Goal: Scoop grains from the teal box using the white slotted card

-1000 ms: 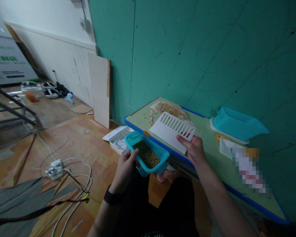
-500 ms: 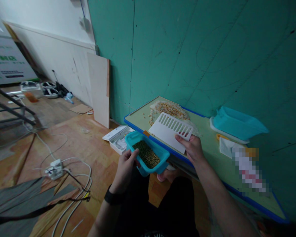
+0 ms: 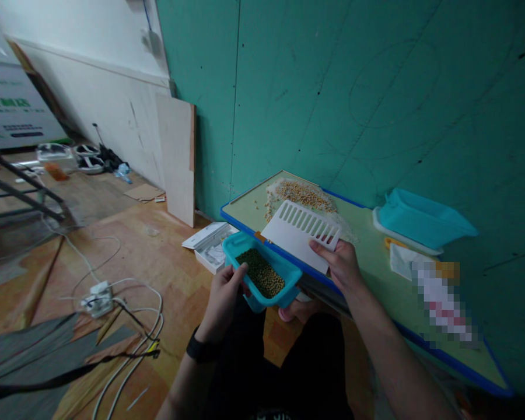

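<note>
My left hand (image 3: 228,287) grips the near-left rim of a turquoise plastic container (image 3: 292,273), thumb on top, just off the table's front edge. Green beans (image 3: 259,269) and some yellowish ones lie inside it. In my right hand (image 3: 340,262) is a flat white slotted scraper (image 3: 300,236), held by its right end with the thumb on top. It rests low over the table edge, tilted toward the container, with a few beans near its left corner. Behind it, yellow soybeans (image 3: 308,191) are spread in a pile mixed with white grains.
The pale table (image 3: 359,224) has a blue border and stands against a green wall. At its right are another turquoise container (image 3: 422,219) on a white tray and a blurred-out packet (image 3: 441,300). An opened white box (image 3: 207,256) sits on the floor, with a power strip (image 3: 98,300) and cables farther left.
My right hand has drawn the white scraper slightly toward the table edge and the container. My left hand and the container have barely moved.
</note>
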Available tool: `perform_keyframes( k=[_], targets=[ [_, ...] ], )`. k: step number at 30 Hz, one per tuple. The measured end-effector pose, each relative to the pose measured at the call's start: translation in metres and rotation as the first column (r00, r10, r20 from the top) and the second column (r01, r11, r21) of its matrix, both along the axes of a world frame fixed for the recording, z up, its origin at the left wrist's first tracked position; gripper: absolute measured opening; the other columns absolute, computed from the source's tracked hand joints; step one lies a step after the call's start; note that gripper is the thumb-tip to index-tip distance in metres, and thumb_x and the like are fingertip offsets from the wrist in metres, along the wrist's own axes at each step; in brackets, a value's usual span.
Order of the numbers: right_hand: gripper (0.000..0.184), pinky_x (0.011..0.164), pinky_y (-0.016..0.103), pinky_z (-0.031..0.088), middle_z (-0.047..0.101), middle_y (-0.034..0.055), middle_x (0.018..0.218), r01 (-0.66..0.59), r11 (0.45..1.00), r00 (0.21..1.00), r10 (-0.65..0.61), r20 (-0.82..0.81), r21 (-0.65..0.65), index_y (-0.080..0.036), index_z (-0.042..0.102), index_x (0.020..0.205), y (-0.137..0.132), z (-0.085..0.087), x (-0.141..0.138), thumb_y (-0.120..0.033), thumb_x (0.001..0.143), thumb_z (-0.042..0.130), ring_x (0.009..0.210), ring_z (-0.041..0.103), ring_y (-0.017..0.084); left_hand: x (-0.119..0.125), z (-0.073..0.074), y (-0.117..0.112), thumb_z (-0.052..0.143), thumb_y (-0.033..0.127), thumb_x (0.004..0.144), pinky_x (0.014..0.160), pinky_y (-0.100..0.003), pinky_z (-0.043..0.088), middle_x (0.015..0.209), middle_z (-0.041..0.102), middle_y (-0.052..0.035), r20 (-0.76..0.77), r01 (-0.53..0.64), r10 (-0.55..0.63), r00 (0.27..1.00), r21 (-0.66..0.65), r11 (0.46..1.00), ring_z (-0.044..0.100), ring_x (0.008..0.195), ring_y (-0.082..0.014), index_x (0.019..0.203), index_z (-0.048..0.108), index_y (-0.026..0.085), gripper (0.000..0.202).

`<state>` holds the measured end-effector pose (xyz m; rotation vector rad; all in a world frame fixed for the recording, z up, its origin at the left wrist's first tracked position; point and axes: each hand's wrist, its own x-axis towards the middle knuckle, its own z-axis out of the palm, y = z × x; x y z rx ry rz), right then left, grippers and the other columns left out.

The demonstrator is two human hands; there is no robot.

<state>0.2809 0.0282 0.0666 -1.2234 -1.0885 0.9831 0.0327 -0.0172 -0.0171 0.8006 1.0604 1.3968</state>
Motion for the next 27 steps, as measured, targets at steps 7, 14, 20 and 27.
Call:
perform_keyframes(
  k=[7, 14, 20, 27],
  targets=[
    [0.036, 0.074, 0.036, 0.060, 0.080, 0.0069, 0.089, 0.068, 0.986, 0.989, -0.087, 0.123, 0.149, -0.017, 0.079, 0.088, -0.009, 0.001, -0.005, -0.045, 0.067, 0.089, 0.081, 0.075, 0.026, 0.003, 0.003, -0.001, 0.081, 0.057, 0.072, 0.044, -0.022, 0.042, 0.046, 0.059, 0.0021, 0.044, -0.032, 0.032, 0.999, -0.015, 0.999, 0.053, 0.041, -0.0115, 0.061, 0.058, 0.019, 0.047],
    [0.013, 0.069, 0.030, 0.062, 0.081, 0.0069, 0.086, -0.071, 0.822, 0.743, -0.334, 0.580, 0.565, -0.020, 0.080, 0.091, -0.032, 0.005, -0.045, -0.028, 0.089, 0.071, 0.073, 0.078, 0.023, 0.005, -0.001, 0.000, 0.083, 0.058, 0.070, 0.045, -0.022, 0.043, 0.048, 0.058, 0.0033, 0.068, -0.041, 0.043, 0.997, -0.029, 0.999, 0.053, 0.042, -0.0110, 0.064, 0.059, 0.018, 0.047],
    [0.038, 0.082, 0.029, 0.063, 0.080, 0.0104, 0.105, -0.454, 0.595, 0.536, -0.412, 0.736, 0.664, -0.016, 0.070, 0.119, -0.027, -0.006, -0.066, -0.002, 0.090, 0.051, 0.089, 0.078, 0.020, 0.002, -0.004, 0.000, 0.083, 0.060, 0.068, 0.045, -0.021, 0.042, 0.048, 0.057, 0.0033, 0.027, -0.040, 0.041, 0.999, -0.045, 0.998, 0.052, 0.043, -0.0108, 0.063, 0.059, 0.018, 0.049],
    [0.052, 0.085, 0.030, 0.064, 0.078, 0.0122, 0.113, -0.515, 0.619, 0.430, -0.410, 0.804, 0.592, -0.013, 0.064, 0.130, -0.037, -0.005, -0.048, 0.001, 0.084, 0.045, 0.093, 0.078, 0.020, 0.001, -0.003, -0.001, 0.083, 0.060, 0.068, 0.045, -0.021, 0.042, 0.048, 0.056, 0.0037, 0.033, -0.038, 0.040, 0.999, -0.036, 0.999, 0.051, 0.044, -0.0109, 0.063, 0.059, 0.018, 0.049]
  ],
)
